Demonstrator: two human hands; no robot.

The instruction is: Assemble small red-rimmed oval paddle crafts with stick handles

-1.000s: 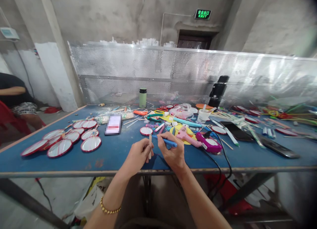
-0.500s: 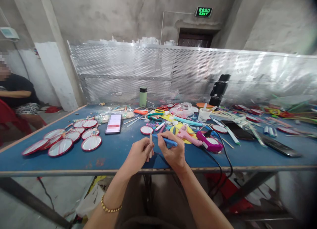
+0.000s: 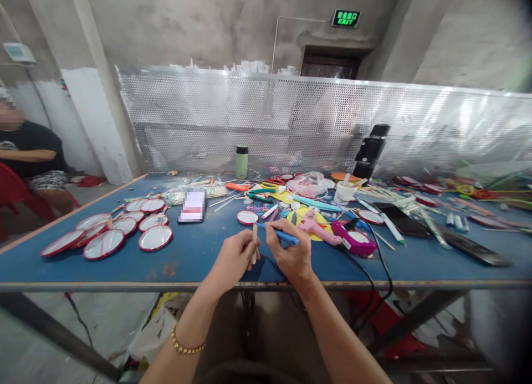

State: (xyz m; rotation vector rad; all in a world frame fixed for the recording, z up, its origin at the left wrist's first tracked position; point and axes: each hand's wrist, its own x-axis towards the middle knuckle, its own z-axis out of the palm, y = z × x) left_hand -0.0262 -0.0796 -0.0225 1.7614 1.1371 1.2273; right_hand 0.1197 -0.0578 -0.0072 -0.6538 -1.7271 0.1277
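Note:
Pinched upright in my left hand (image 3: 236, 256) is a pale wooden craft stick (image 3: 255, 244). My right hand (image 3: 291, 251) grips a blue marker pen (image 3: 285, 236) like a writing tool, its tip at the upper part of the stick; whether the two touch I cannot tell. Just beyond my hands lies a small round red-rimmed mirror (image 3: 247, 217). A pink and purple hot glue gun (image 3: 351, 237) rests to the right of my right hand. Several more red-rimmed round mirrors (image 3: 155, 237) lie grouped on the left of the blue table.
A phone (image 3: 192, 206) lies behind my left hand. Further back stand a green bottle (image 3: 241, 162) and a white cup (image 3: 344, 193) with sticks. Dark phones (image 3: 474, 248), pens and loose craft pieces crowd the right. A black cable (image 3: 384, 273) hangs over the edge. A person (image 3: 31, 151) sits far left.
The whole view has shifted slightly. Both hands keep nearly the same pose, with the marker still at the upper part of the stick.

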